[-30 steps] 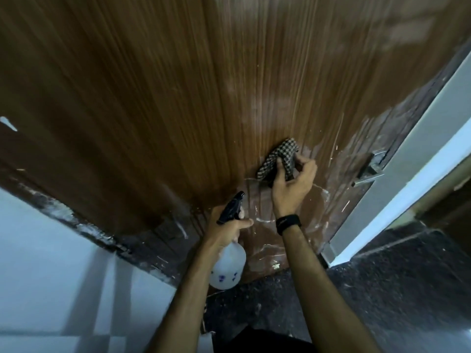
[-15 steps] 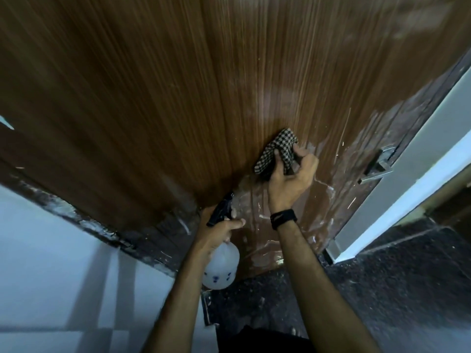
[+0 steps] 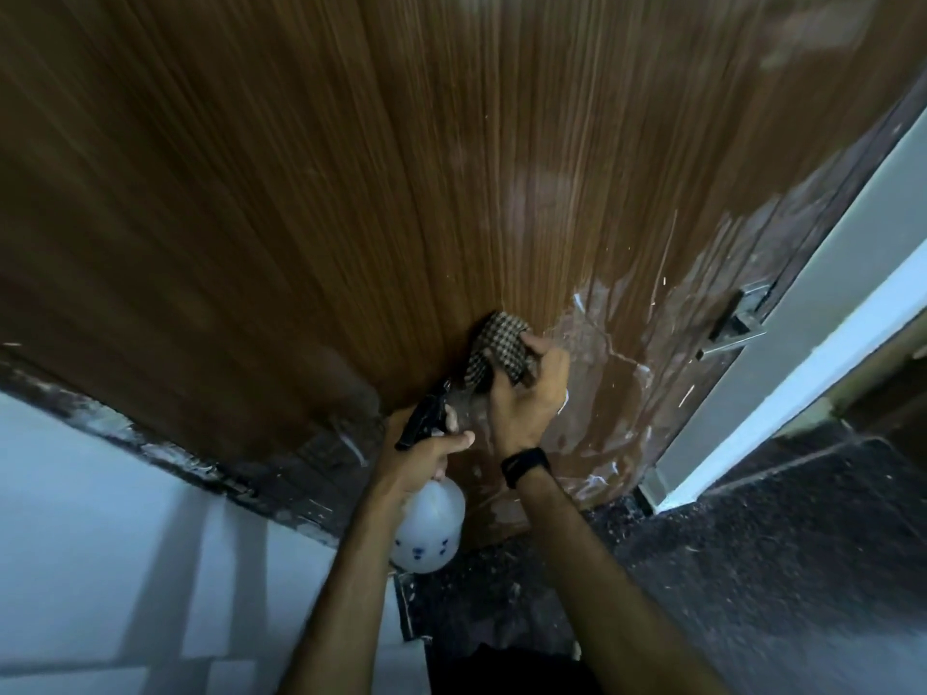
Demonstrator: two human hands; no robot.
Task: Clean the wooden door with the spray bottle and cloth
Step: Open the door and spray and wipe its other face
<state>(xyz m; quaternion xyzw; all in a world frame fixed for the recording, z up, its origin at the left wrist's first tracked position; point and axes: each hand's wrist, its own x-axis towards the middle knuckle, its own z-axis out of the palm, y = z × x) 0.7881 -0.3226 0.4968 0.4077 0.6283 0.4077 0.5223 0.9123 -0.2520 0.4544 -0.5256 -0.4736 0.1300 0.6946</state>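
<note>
Door (image 3: 451,168): wiping step; right hand (image 3: 526,393) pinches cloth (image 3: 499,351) left of handle (image 3: 735,328), left hand (image 3: 421,453) clasps spray bottle (image 3: 426,534); next, wet streaks nearer handle.

Wet glossy wooden door (image 3: 451,193), woven checked cloth (image 3: 501,343)

Door (image 3: 311,203) runs off the top and left edges; I can't see its full extent, and the grain is smeared with motion blur. Right hand (image 3: 526,393) covers the lower part of the cloth (image 3: 499,346). Left hand (image 3: 426,456) hides the spray bottle (image 3: 429,529) neck; printed marks on it too small to read. Door handle (image 3: 735,326) blurred.
</note>
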